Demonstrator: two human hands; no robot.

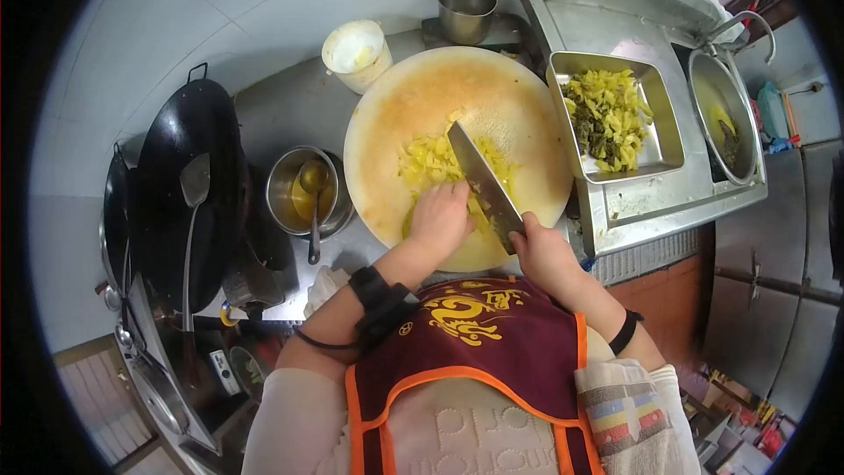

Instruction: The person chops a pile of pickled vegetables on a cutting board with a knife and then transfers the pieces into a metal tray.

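Observation:
A large round cutting board (378,136) lies before me with chopped yellow-green pickled greens (428,161) across its middle. My right hand (547,252) is closed around the handle of a cleaver (482,178). The cleaver's broad blade slants up and left over the board, with chopped pieces on both sides of it. My left hand (442,218) is closed, its fingers curled and pressed down on the greens just left of the blade. What lies beneath those fingers is mostly hidden.
Right of the board stands a rectangular metal tray (652,136) with more chopped greens, beside a sink basin (725,119). At left are a bowl (280,189) with a ladle (314,202), and a black wok (176,237). A white tub (356,54) and metal pot (467,13) stand behind.

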